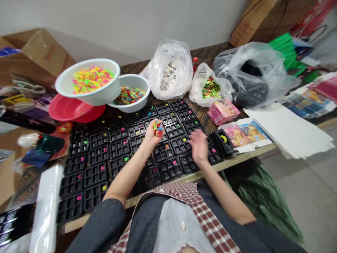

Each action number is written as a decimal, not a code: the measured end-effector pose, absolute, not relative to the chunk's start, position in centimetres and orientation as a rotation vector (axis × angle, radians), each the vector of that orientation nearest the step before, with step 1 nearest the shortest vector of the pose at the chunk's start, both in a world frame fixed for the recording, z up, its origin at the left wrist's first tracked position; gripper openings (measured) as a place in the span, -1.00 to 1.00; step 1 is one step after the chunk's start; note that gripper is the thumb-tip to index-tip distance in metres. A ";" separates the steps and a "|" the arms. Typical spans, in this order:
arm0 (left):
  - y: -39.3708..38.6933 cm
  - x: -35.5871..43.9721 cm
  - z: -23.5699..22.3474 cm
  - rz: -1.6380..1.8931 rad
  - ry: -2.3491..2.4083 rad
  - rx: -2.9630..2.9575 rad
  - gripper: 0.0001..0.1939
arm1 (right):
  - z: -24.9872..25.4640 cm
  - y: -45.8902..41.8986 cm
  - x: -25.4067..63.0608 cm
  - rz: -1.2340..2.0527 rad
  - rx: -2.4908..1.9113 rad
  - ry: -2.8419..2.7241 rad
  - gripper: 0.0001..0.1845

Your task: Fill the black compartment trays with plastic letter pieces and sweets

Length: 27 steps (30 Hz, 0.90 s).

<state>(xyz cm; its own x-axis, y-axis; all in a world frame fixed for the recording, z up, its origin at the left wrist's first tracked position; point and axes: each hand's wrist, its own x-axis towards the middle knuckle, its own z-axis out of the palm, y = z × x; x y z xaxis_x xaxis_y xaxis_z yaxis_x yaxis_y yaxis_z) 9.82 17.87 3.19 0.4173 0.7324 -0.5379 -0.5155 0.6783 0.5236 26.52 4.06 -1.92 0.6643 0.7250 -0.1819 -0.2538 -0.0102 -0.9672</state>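
Pieces (158, 128) in mixed colours lie clasped in the left hand (152, 134) above the black trays (95, 174). Over the trays' right part hovers the right hand (199, 147), blurred, its fingers loosely apart. Behind the trays stands a small white bowl (131, 106) of similar pieces.

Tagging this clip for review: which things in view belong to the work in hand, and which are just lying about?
Seemingly in use:
coloured pieces, in the left hand
black trays, near the right hand
small white bowl of similar pieces
big white bowl of bright pieces

Probably just lying about:
red-capped bottle
cardboard box, far left
green sack
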 end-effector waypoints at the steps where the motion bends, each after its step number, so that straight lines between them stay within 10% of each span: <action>1: 15.4 10.7 2.3 0.821 0.855 0.346 -0.70 | -1.8 4.8 23.9 1.163 -1.211 -0.285 -0.32; 11: 3.8 12.0 -3.0 1.287 1.088 1.120 -0.68 | -3.4 2.0 18.7 1.657 -0.683 0.351 -0.61; 27: 7.4 9.6 1.0 0.910 0.731 -0.032 -0.74 | -4.7 1.5 20.8 1.754 -0.862 0.156 -0.57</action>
